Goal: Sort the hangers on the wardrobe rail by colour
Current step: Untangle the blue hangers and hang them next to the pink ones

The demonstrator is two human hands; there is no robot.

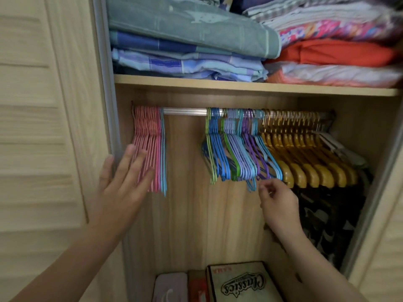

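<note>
Already the pink hangers sit bunched at the left end of the rail, with 2 light-blue hangers touching their right side. The left hand is flat, fingers straight, resting against the pink bunch from the front. At centre frame hangs the mixed bunch: green, blue, lilac, purple and light blue jumbled together. The right hand sits just below its lower ends, fingers curled, thumb and forefinger nearly pinched; motion blur hides whether they hold a wire, though they seem to hold nothing.

The step in hand looks like picking another light-blue hanger out of the mix. To do it well, take 1 wire only, lift its hook clear of the rail, then carry it across the bare stretch to the 2 blue ones.

Tangled neighbours may snag. Right of the mix, yellow hangers crowd close, with dark clothing below. Folded linens fill the shelf above; boxes stand at bottom centre.
</note>
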